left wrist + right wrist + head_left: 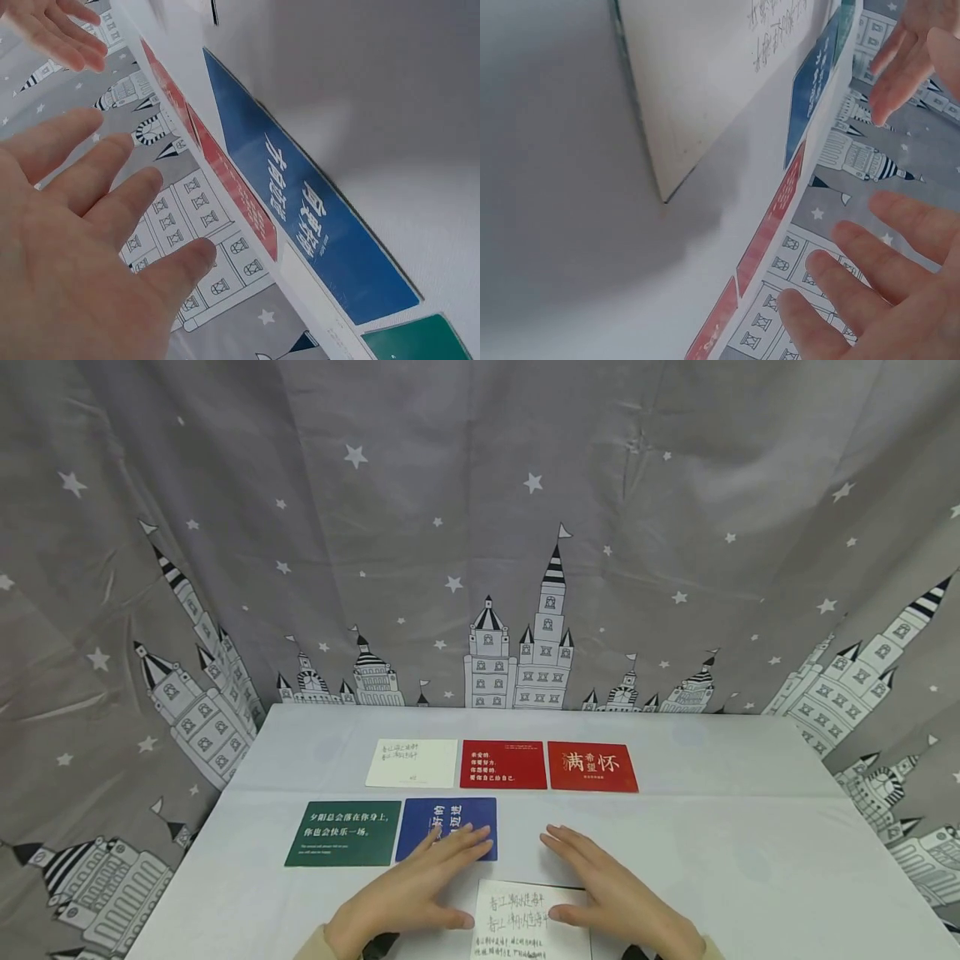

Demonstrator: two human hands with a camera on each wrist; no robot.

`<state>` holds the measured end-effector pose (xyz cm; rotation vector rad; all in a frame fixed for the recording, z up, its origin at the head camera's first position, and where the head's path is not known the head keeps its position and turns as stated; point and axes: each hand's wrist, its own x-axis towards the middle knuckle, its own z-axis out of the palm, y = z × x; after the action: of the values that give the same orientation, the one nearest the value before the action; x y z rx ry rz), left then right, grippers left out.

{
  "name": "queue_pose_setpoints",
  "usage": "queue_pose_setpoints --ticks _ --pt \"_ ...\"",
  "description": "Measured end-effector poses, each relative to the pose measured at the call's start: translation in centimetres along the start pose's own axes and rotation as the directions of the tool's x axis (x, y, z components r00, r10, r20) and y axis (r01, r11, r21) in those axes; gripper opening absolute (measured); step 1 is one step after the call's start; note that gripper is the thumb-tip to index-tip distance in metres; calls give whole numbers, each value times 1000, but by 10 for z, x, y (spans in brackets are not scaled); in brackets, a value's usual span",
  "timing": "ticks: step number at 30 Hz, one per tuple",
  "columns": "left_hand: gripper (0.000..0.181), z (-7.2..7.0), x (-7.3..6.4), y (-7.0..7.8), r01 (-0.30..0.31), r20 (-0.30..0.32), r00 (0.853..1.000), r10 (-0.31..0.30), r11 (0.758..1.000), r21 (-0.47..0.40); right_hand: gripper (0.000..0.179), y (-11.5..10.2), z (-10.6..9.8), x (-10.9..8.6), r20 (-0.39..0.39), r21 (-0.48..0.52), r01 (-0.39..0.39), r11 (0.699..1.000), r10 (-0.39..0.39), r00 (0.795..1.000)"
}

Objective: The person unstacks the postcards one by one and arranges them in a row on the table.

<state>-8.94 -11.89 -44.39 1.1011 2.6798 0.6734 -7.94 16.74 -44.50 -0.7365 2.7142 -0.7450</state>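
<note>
My left hand (423, 878) hovers with fingers spread, overlapping the lower part of a blue card (465, 817) in the head view. Opposite it, my right hand (611, 893) is also spread, its thumb crossing over the edge of a cream card stack (517, 935) with handwriting. That stack lies between the two hands, close to the person. Neither hand grips anything. In the left wrist view the fingers (105, 176) are straight and apart, and the right wrist view shows the same of the other fingers (862, 262).
Left of the blue card lies a green card (345, 852). Behind, side by side, are a cream handwritten card (408, 768), a red card (502, 752) and another red card (600, 782). A grey curtain (420, 468) with castles and stars hangs behind the white table (712, 843).
</note>
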Motion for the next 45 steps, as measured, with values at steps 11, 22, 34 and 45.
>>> queue_pose_setpoints --ticks 11,22,34,45 --pt "84 11 -2 9 -33 35 999 32 999 11 85 -4 8 -17 96 112 -120 986 110 989" --pt "99 25 -6 30 139 158 980 -117 982 -131 108 -8 23 -35 90 4 -61 998 61 994" --pt "97 32 -13 35 104 190 978 -84 990 -98 108 -11 32 -50 79 -52 -137 989 141 987" --pt "96 34 -19 36 103 205 975 -80 989 -103 108 -11 41 -56 55 -107 -160 981 167 984"
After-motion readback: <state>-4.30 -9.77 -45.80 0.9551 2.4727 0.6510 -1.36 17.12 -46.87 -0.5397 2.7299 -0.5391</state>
